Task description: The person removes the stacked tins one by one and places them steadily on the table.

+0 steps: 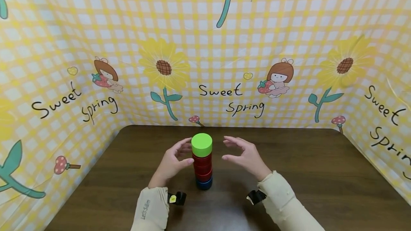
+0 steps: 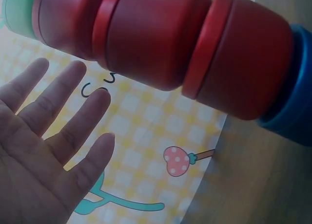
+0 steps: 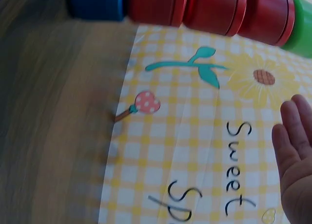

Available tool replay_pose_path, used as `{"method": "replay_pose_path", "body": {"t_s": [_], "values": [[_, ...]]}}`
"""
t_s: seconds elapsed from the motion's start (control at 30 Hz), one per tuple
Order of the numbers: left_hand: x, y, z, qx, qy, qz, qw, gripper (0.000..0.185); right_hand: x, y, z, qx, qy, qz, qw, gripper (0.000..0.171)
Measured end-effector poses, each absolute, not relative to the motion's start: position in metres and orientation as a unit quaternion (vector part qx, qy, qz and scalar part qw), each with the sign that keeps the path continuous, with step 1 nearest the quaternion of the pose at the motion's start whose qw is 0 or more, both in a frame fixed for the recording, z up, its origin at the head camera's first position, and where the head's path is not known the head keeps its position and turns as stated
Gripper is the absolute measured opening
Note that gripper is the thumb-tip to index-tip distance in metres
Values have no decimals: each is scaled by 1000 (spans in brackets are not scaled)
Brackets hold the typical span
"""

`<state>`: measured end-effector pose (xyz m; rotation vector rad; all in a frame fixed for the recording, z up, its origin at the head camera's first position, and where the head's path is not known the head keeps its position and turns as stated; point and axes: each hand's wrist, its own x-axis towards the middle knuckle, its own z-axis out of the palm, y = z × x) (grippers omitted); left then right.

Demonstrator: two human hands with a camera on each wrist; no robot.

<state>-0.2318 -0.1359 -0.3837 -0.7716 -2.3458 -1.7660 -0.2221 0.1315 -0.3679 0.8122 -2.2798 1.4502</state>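
Note:
A tower of stacking cups stands upright on the table: a blue cup (image 1: 204,184) at the bottom, three red cups (image 2: 146,34) above it, and a green cup (image 1: 201,144) on top. Beside the tower's left side, my left hand (image 1: 174,159) has its fingers spread and relaxed, fingertips close to the upper cups. In the left wrist view its palm shows with nothing in it. My right hand (image 1: 245,155) is apart from the tower on the right, fingers loosely bent and holding nothing; only part of it shows in the right wrist view.
The dark brown wooden table (image 1: 321,188) stretches out on both sides of the tower. Behind and to the sides hangs a yellow checked cloth (image 1: 212,52) with flowers and lettering. A black wrist camera (image 1: 177,199) sits by the left sleeve, another camera (image 1: 257,197) by the right.

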Motion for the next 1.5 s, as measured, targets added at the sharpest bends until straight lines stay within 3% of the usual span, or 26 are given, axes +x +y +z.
{"method": "replay_pose_path", "body": {"t_s": [0.4, 0.7, 1.5], "values": [[-231, -127, -388, -226, -781, -581, 36, 65, -224, 97, -354, 299, -767, 553, 129, 61], [-232, -119, -392, -217, -785, -580, 29, 68, -223, 82, -351, 282, -782, 537, 143, 64], [-232, -118, -392, -206, -794, -571, 37, 52, -219, 79, -349, 222, -794, 555, 108, 59]]}}
